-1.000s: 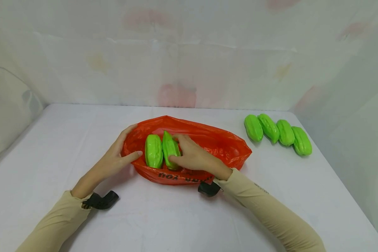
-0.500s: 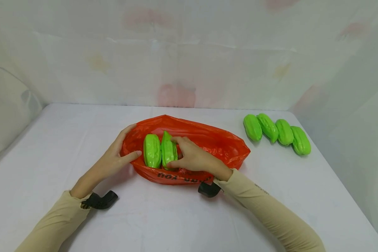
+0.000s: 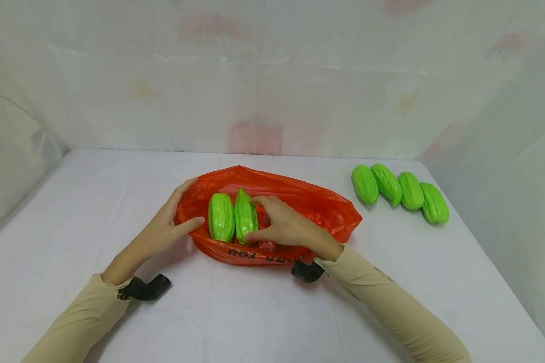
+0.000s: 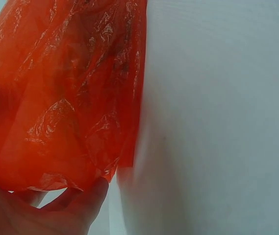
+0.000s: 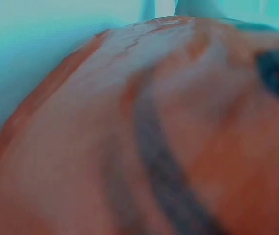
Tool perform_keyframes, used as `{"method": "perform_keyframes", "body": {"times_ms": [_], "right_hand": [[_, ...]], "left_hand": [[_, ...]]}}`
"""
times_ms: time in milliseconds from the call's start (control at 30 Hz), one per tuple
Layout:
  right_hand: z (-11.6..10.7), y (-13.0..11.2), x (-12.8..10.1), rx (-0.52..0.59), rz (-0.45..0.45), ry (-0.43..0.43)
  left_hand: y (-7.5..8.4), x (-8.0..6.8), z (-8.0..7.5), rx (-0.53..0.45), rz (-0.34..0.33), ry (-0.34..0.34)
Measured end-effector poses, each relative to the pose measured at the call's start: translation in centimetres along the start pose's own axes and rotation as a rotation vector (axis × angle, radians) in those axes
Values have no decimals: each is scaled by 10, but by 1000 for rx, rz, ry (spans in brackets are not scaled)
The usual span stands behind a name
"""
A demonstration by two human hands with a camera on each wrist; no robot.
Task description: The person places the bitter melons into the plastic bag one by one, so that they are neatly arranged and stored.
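Observation:
An orange plastic bag (image 3: 309, 206) lies open on the white table (image 3: 263, 317). Two green ridged gourds lie side by side in its left half, one on the left (image 3: 221, 217) and one on the right (image 3: 245, 214). My left hand (image 3: 181, 212) pinches the bag's left rim, thumb inside and fingers behind. The left wrist view shows the crinkled bag (image 4: 65, 98) over that hand (image 4: 75, 205). My right hand (image 3: 261, 219) reaches into the bag and holds the right gourd between forefinger and thumb. The right wrist view is a blur of orange bag (image 5: 154, 137).
Several more green gourds (image 3: 399, 191) lie in a row at the table's back right. White sheeting walls the table in at the back and on both sides. A black strap sits under each wrist, left (image 3: 145, 290) and right (image 3: 306, 271).
My right hand has drawn back a little to the right, so more of the right gourd shows; only forefinger and thumb stay on it. The left hand and the bag have hardly moved.

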State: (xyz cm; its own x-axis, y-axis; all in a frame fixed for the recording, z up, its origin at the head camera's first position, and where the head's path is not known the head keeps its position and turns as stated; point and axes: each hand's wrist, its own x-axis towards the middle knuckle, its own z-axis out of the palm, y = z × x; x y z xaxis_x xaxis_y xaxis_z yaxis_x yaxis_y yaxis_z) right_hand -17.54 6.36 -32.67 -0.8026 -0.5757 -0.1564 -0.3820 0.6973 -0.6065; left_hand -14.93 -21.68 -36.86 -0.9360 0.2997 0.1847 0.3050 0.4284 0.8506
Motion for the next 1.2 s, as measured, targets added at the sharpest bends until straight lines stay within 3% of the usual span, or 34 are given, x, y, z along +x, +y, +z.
{"method": "perform_keyframes", "body": {"times_ms": [367, 1200], "right_hand": [[-6, 8, -10, 31, 10, 38], [-30, 26, -39, 73, -70, 130]], "left_hand": [[-1, 1, 0, -1, 6, -2], [0, 1, 0, 12, 15, 10]]}}
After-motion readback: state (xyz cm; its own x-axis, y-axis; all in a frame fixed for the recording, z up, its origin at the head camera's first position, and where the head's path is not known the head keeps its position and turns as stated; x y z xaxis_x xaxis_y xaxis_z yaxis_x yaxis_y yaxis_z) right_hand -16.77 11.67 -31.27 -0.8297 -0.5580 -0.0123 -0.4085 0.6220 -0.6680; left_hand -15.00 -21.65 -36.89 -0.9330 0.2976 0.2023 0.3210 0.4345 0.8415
